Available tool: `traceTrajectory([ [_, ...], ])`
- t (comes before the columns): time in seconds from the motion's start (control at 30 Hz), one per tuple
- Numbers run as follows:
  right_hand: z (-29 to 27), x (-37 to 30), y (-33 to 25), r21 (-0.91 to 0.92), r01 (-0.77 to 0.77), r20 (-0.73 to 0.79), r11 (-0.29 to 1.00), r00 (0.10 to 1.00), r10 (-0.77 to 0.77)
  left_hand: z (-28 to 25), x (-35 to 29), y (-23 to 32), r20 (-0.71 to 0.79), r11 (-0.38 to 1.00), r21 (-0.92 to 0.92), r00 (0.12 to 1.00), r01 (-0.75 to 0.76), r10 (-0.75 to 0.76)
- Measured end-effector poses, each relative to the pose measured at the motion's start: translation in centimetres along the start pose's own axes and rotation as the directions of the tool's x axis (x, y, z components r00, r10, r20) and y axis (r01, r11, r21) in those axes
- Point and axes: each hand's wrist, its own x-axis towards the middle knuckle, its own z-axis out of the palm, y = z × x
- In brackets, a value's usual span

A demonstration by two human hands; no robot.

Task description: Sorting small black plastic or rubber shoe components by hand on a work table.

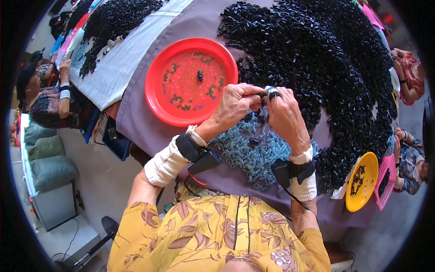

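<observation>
Fisheye view as it reaches me: corners black, rim fringed blue-violet. Illumination is bright and diffuse; I cannot locate its source. Fine glints speckle the black pile (312,54), and the white cloth (136,50) reads palest. Shade darkens the space below the purple cloth (140,124). Marginally, cushions (52,173) and furniture bend and detail softens. Centrally, the left hand (233,103) and right hand (285,112) appear fairly sharp; I cannot resolve the black piece (261,94) at their fingertips.
</observation>
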Motion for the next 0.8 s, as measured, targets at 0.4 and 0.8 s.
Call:
traceTrajectory([
  [0.4, 0.2, 0.5, 0.1, 0.127, -0.036, 0.045, 0.991, 0.999, 0.031, -0.4, -0.2, 0.1, -0.030, 0.983, 0.172, 0.997, -0.068, 0.074],
  [0.8, 0.9, 1.0, 0.1, 0.152, -0.053, 0.006, 0.987, 0.999, 0.053, -1.2, 0.1, 0.5, -0.025, 0.988, 0.154, 1.000, 0.001, 0.003],
])
